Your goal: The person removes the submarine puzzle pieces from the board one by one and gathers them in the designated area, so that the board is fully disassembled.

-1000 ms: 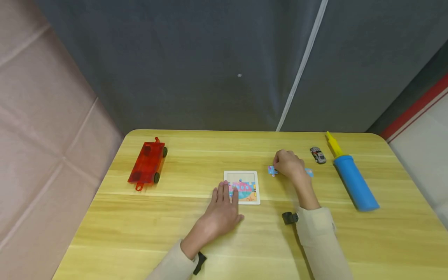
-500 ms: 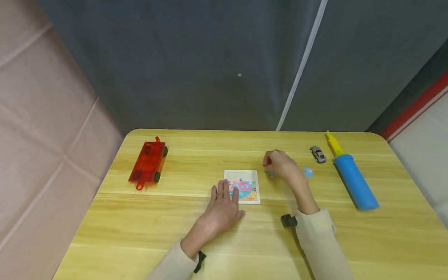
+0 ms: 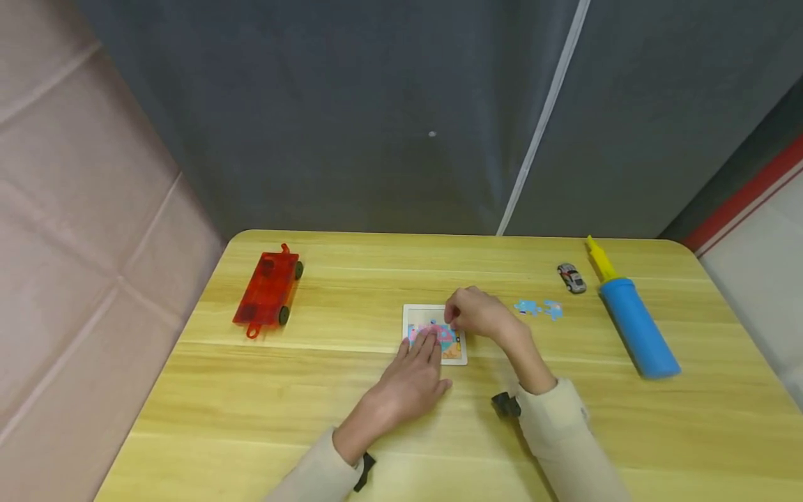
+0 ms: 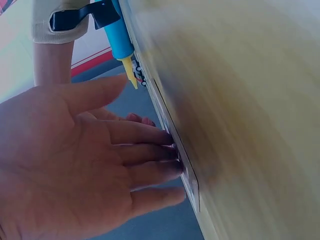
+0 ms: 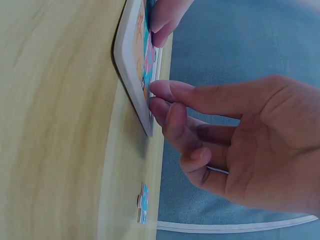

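Observation:
A square white-framed jigsaw puzzle tray (image 3: 422,307) lies mid-table, its lower part filled with pink, teal and orange pieces (image 3: 452,353). My left hand (image 3: 410,387) rests its straight fingertips on those pieces; in the left wrist view the fingers (image 4: 147,176) reach across the thin tray edge. At the tray's right side, my right hand (image 3: 479,314) pinches a puzzle piece between thumb and index finger, the piece mostly hidden by them. The right wrist view has these fingertips (image 5: 159,89) right at the tray's rim. Two blue puzzle pieces (image 3: 527,307) lie right of the tray.
A red translucent toy car base (image 3: 266,289) with black wheels stands at the left. To the right are a small silver toy car (image 3: 571,277) and a blue hand pump (image 3: 638,328) with a yellow nozzle. A dark curtain (image 3: 351,125) hangs behind the table.
My right hand has taken a puzzle piece from the table and carried it left to the tray. My left hand has shifted slightly right over the puzzle.

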`<action>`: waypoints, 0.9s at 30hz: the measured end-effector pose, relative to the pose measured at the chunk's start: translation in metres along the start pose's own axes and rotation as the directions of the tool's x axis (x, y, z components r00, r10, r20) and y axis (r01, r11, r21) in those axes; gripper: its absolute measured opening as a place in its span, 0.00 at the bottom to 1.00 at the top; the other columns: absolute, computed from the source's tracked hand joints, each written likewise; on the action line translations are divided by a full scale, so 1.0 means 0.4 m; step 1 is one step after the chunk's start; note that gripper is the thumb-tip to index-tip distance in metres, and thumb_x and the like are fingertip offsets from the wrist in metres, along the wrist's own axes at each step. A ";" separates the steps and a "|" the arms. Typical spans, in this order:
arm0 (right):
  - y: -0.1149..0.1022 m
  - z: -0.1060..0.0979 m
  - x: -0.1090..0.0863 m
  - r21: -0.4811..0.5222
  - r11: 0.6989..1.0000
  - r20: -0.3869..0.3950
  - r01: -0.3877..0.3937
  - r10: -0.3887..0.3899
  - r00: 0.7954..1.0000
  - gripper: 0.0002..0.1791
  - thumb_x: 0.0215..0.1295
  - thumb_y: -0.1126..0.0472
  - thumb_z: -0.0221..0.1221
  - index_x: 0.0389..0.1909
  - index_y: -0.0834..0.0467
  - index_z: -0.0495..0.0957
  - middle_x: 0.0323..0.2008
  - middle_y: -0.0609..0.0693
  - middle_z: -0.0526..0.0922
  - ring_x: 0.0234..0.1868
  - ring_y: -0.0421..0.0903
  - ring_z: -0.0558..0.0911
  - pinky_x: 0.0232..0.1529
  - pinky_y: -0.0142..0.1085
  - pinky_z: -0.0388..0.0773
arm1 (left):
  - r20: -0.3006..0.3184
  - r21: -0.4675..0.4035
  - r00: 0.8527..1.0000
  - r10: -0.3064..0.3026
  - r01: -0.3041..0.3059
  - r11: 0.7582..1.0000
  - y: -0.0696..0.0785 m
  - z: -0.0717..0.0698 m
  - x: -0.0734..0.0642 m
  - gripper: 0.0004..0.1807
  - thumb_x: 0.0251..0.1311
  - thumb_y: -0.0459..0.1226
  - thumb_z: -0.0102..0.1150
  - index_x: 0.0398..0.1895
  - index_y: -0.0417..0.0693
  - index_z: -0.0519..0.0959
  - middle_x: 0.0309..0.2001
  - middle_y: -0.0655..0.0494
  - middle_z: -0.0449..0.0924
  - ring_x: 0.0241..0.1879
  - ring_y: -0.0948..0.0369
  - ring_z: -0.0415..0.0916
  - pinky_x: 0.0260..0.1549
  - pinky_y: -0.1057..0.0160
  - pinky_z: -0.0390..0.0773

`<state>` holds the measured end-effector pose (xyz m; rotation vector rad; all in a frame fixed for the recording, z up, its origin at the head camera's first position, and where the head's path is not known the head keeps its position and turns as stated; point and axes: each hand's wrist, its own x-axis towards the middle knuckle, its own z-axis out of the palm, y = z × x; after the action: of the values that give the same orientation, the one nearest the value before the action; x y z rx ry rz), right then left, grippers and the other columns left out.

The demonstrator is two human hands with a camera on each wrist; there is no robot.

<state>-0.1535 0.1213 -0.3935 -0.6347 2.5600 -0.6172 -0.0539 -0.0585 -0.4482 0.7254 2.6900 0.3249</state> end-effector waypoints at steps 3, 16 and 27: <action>-0.004 0.002 -0.004 0.000 1.000 0.000 0.000 0.000 1.000 0.07 0.73 0.73 0.65 0.35 0.61 0.88 0.35 0.50 0.87 0.35 0.44 0.78 0.40 0.36 0.80 | -0.006 -0.007 1.000 0.014 -0.014 1.000 -0.012 0.027 0.011 0.44 0.85 0.53 0.51 0.86 0.29 0.55 0.89 0.36 0.44 0.90 0.42 0.41 0.84 0.40 0.54; 0.001 0.007 0.000 0.030 0.999 0.006 0.013 -0.013 1.000 0.09 0.69 0.77 0.61 0.36 0.61 0.82 0.32 0.50 0.82 0.32 0.43 0.75 0.37 0.33 0.73 | -0.018 -0.098 0.999 0.040 -0.042 0.994 -0.030 0.042 0.016 0.45 0.85 0.52 0.52 0.87 0.29 0.50 0.90 0.37 0.36 0.90 0.44 0.34 0.84 0.42 0.50; 0.028 0.004 0.001 0.134 0.986 0.005 0.100 -0.101 0.995 0.10 0.70 0.78 0.60 0.34 0.61 0.81 0.29 0.50 0.81 0.29 0.41 0.73 0.34 0.32 0.71 | 0.013 -0.024 1.000 0.021 -0.020 1.000 -0.005 0.003 -0.003 0.44 0.84 0.49 0.56 0.86 0.27 0.53 0.89 0.33 0.42 0.89 0.41 0.40 0.85 0.44 0.53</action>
<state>-0.1566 0.1295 -0.4007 -0.7217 2.4623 -0.8092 -0.0533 -0.0605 -0.4495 0.7460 2.6634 0.3548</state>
